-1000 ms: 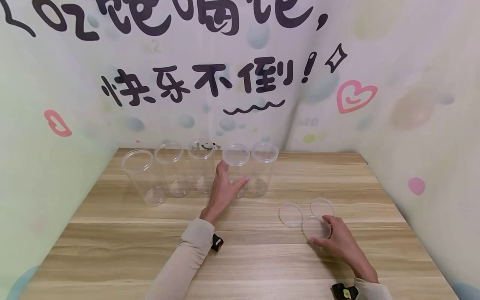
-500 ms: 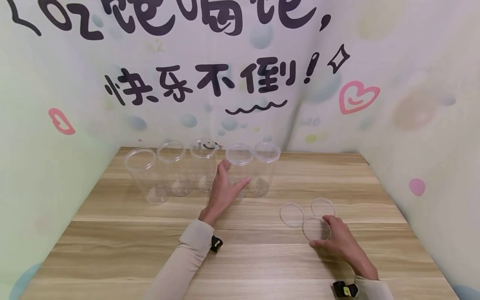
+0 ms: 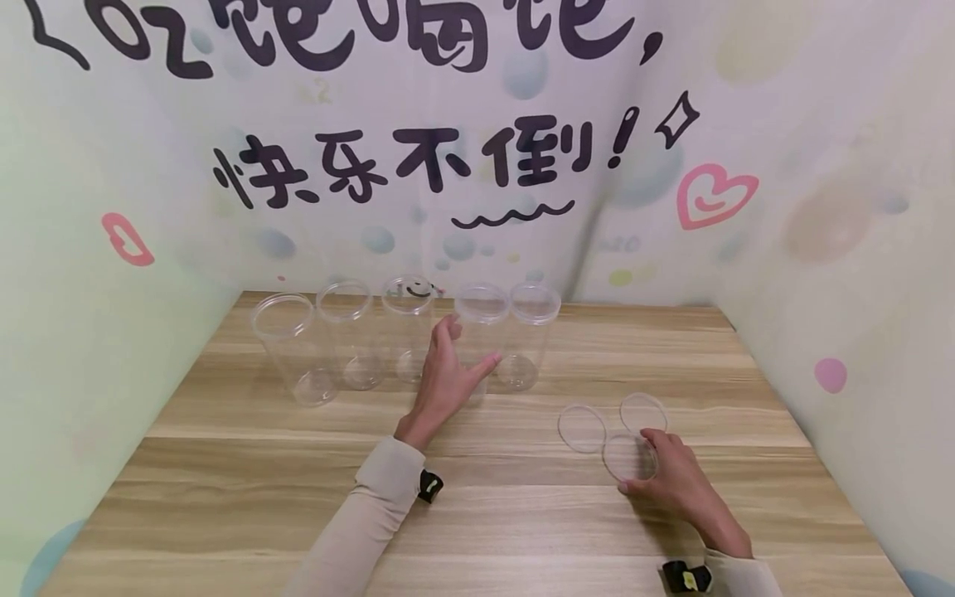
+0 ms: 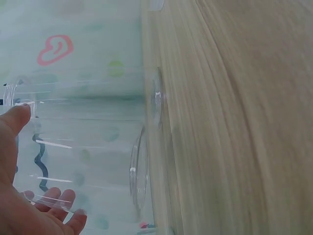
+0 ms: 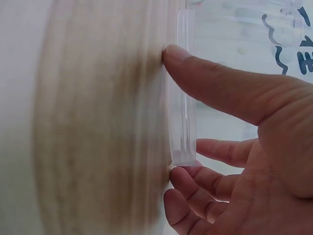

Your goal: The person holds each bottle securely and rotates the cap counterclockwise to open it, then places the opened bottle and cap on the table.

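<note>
Before you, the wood-grain surface [image 3: 522, 518] runs back to a pale wall [image 3: 612, 249] with black lettering [image 3: 433, 162]; other pale walls flank you left and right. Near the back edge, your left grip [image 3: 446, 369] curls round a clear cup [image 3: 487, 336], fourth in a row of five. One cup [image 3: 533, 344] crowds its right side; three cups [image 3: 287, 352] stand leftward. At right, your right grip [image 3: 675, 477] holds a lid [image 3: 625, 458] by its edge, two lids [image 3: 582, 429] lying just beyond.
</note>
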A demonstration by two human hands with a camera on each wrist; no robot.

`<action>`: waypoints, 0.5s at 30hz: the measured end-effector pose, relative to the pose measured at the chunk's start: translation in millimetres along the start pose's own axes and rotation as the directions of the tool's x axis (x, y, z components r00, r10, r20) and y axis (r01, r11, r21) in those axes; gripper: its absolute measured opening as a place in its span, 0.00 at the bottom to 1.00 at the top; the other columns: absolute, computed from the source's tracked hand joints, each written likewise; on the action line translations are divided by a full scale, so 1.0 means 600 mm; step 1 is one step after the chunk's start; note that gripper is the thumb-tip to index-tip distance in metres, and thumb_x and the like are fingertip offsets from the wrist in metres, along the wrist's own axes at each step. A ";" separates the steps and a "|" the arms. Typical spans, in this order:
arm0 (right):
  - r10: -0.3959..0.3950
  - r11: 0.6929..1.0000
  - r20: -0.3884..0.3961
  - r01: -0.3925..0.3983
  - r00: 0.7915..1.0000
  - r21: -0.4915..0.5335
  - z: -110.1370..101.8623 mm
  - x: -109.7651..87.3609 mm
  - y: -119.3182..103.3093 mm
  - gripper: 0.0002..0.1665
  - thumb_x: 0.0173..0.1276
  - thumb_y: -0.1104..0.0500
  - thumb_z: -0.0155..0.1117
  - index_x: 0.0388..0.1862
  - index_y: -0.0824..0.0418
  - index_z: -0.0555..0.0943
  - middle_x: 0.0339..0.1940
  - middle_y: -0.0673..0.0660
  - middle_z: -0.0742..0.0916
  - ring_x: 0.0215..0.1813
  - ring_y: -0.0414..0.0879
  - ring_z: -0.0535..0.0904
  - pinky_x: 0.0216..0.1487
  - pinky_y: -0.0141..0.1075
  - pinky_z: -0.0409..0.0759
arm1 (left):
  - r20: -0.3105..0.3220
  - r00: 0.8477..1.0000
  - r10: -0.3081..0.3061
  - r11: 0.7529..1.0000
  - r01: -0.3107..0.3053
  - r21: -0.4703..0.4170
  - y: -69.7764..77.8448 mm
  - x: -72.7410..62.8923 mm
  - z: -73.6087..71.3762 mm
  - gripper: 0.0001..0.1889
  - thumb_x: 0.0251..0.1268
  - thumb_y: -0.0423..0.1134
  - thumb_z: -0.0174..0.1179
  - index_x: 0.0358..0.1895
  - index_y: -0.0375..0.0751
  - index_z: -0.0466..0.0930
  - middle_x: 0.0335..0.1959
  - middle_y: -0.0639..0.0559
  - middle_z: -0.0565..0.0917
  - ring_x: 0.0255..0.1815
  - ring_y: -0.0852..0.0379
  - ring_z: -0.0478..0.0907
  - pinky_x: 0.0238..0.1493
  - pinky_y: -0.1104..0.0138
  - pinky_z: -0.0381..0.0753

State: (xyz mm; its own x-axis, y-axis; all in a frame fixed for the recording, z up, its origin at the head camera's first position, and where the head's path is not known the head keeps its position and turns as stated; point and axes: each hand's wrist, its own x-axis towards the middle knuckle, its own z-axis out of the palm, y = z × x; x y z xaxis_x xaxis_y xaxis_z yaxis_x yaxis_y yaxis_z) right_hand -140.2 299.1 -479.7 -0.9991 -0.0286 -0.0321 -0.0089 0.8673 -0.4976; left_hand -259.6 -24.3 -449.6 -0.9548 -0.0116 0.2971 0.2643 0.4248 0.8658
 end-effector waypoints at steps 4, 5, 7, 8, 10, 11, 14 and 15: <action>-0.005 1.000 -0.001 0.005 1.000 0.004 0.002 -0.001 0.000 0.53 0.44 0.55 0.85 0.63 0.78 0.68 0.56 0.77 0.76 0.59 0.73 0.70 0.58 0.64 0.70 | 0.005 1.000 0.005 1.000 -0.005 -0.002 0.002 -0.003 -0.003 0.49 0.55 0.52 0.73 0.74 0.39 0.53 0.64 0.40 0.69 0.64 0.39 0.71 0.59 0.47 0.73; -0.006 1.000 0.001 0.006 1.000 0.005 0.002 -0.001 0.000 0.53 0.44 0.55 0.84 0.63 0.78 0.68 0.57 0.78 0.76 0.59 0.74 0.70 0.58 0.64 0.70 | 0.004 1.000 0.006 1.000 -0.006 0.000 0.002 -0.003 -0.004 0.49 0.55 0.52 0.73 0.74 0.39 0.53 0.64 0.40 0.68 0.63 0.40 0.71 0.58 0.47 0.74; -0.006 1.000 0.007 0.006 1.000 0.009 0.002 -0.001 0.000 0.53 0.44 0.55 0.84 0.63 0.78 0.67 0.57 0.78 0.75 0.59 0.74 0.69 0.58 0.64 0.70 | 0.003 1.000 0.013 1.000 -0.013 0.003 0.003 -0.004 -0.005 0.49 0.55 0.52 0.73 0.74 0.40 0.53 0.63 0.41 0.68 0.63 0.40 0.71 0.58 0.48 0.74; -0.007 1.000 0.009 0.007 1.000 0.009 0.001 -0.001 0.000 0.53 0.45 0.54 0.84 0.64 0.78 0.67 0.57 0.78 0.75 0.59 0.74 0.69 0.58 0.64 0.70 | 0.002 1.000 0.013 1.000 -0.013 0.004 0.003 -0.004 -0.006 0.49 0.55 0.52 0.73 0.74 0.40 0.53 0.63 0.41 0.68 0.62 0.41 0.71 0.58 0.48 0.75; -0.009 1.000 0.017 0.008 1.000 0.017 -0.001 -0.002 -0.001 0.54 0.45 0.53 0.84 0.64 0.78 0.67 0.57 0.78 0.75 0.59 0.74 0.70 0.58 0.64 0.70 | -0.003 1.000 0.020 1.000 -0.020 0.007 0.004 -0.005 -0.008 0.49 0.54 0.52 0.74 0.74 0.39 0.53 0.62 0.41 0.68 0.61 0.42 0.71 0.57 0.49 0.75; -0.010 1.000 0.022 0.009 1.000 0.021 -0.002 -0.002 -0.001 0.54 0.46 0.53 0.83 0.64 0.78 0.67 0.57 0.78 0.75 0.59 0.73 0.70 0.58 0.64 0.71 | -0.006 1.000 0.023 1.000 -0.023 0.007 0.004 -0.005 -0.008 0.49 0.54 0.51 0.74 0.74 0.39 0.53 0.62 0.41 0.68 0.60 0.42 0.71 0.57 0.49 0.75; -0.003 0.999 0.031 0.002 1.000 0.033 -0.008 -0.002 -0.002 0.53 0.48 0.51 0.82 0.65 0.78 0.67 0.56 0.78 0.76 0.57 0.70 0.74 0.56 0.61 0.74 | -0.010 0.999 0.030 0.999 -0.030 0.015 0.006 -0.007 -0.010 0.49 0.54 0.51 0.74 0.73 0.39 0.54 0.62 0.42 0.68 0.59 0.44 0.72 0.55 0.50 0.75; 0.004 0.999 0.031 -0.006 0.999 0.039 -0.010 -0.002 -0.002 0.53 0.49 0.51 0.82 0.65 0.77 0.67 0.56 0.77 0.76 0.56 0.69 0.75 0.55 0.60 0.75 | -0.011 0.999 0.034 0.999 -0.034 0.016 0.006 -0.007 -0.010 0.49 0.54 0.51 0.74 0.73 0.39 0.54 0.62 0.42 0.68 0.59 0.43 0.72 0.55 0.50 0.75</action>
State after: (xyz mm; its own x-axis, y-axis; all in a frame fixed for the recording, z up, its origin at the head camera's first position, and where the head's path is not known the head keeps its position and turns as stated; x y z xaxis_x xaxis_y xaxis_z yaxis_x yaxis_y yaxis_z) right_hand -139.1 300.9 -473.7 -0.9973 -0.0403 -0.0615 -0.0015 0.8472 -0.5313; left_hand -253.6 -28.1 -445.4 -0.9437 -0.0071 0.3308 0.2941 0.4397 0.8486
